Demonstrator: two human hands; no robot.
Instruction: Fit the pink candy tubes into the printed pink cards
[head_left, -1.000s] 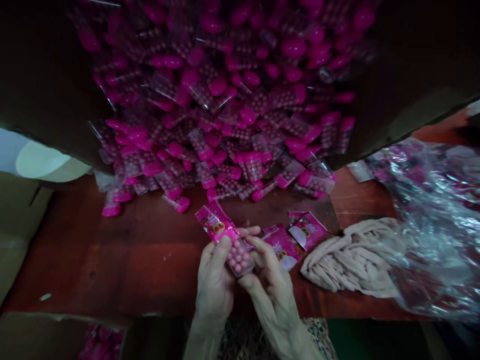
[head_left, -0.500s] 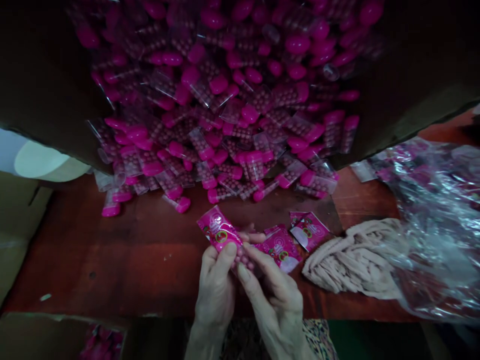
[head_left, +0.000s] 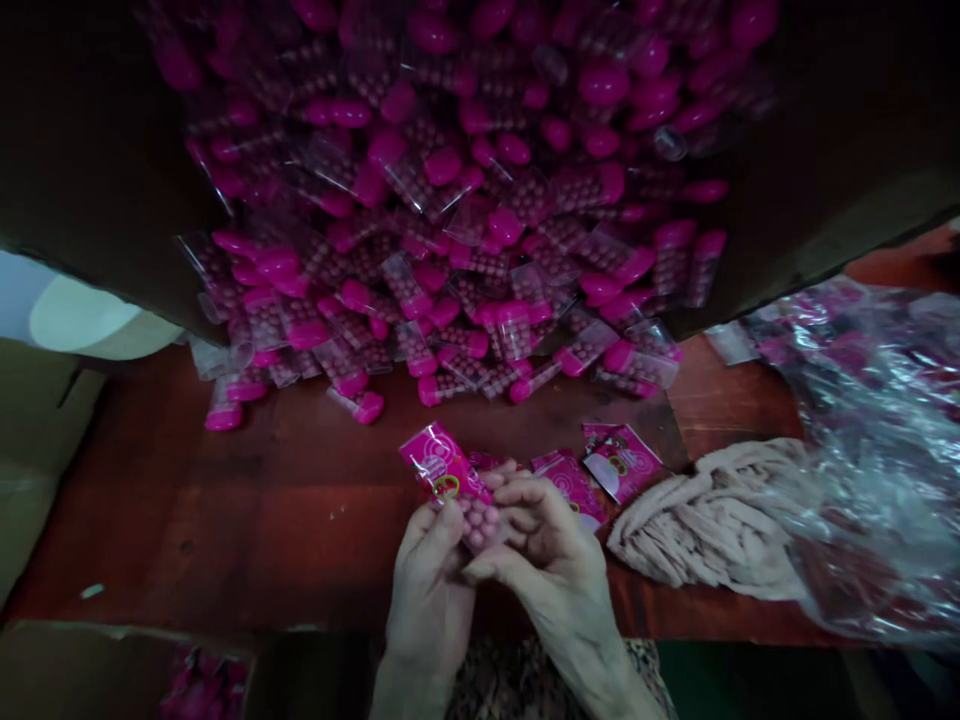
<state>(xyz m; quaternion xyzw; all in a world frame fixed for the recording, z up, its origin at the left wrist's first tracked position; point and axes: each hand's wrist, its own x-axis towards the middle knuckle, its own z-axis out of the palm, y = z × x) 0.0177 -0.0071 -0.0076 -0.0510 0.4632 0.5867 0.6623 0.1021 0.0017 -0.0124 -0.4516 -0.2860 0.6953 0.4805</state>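
Between my two hands is a clear container of pink candy balls (head_left: 478, 522), with a glossy pink printed sachet (head_left: 439, 460) at its upper end. My left hand (head_left: 429, 575) grips it from the left, thumb laid over the front. On the other side my right hand (head_left: 551, 545) has its fingers curled by the container's edge and its thumb near the lower end. Whether the sachet is joined to the container I cannot tell. Just beyond my right fingers lie more pink sachets (head_left: 621, 462) on the red-brown table (head_left: 247, 520).
A heap of clear candy tubes with pink caps (head_left: 510, 325) spills from a dark-walled box (head_left: 817, 140). At right are a crumpled beige cloth (head_left: 712, 520) and a clear plastic bag (head_left: 885, 450). A box at lower left holds pink packets (head_left: 204, 685).
The sachet and container have shifted slightly down and right. My right fingers have drawn up and curled, and more of the candy balls shows between my hands.
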